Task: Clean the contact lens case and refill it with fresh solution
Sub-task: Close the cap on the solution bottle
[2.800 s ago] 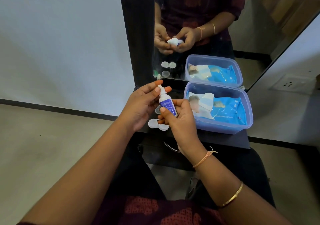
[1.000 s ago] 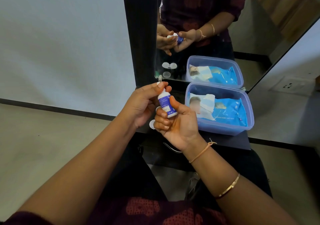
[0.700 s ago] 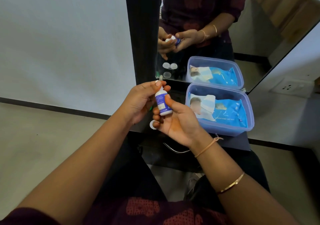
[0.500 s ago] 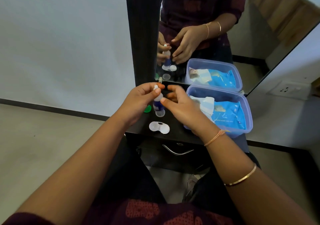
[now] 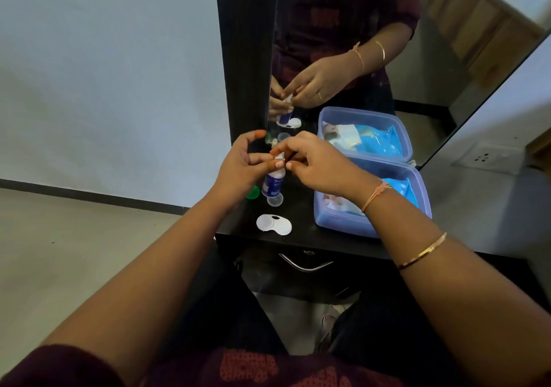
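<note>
Atop glossy black shelf (image 5: pixel 301 234), left hand (image 5: pixel 238 169) and right hand (image 5: pixel 319 163) fingers (image 5: pixel 293 164) seemingly pinch cylindrical bottle's (image 5: pixel 272 184) tip.

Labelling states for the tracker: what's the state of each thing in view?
Bottle: upright on shelf, top hidden by fingers.
Left hand: holds bottle.
Right hand: pinches bottle top.
Case: open, lids off, on shelf.
Green lid: off, on shelf.
Clear lid: off, on shelf.
Tub: open, packet inside.

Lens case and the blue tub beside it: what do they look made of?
Lens case: probably moulded plastic, opaque white, smooth with a slight sheen. Tub: apparently translucent blue plastic, since the packet inside shows dimly through its wall.
</note>
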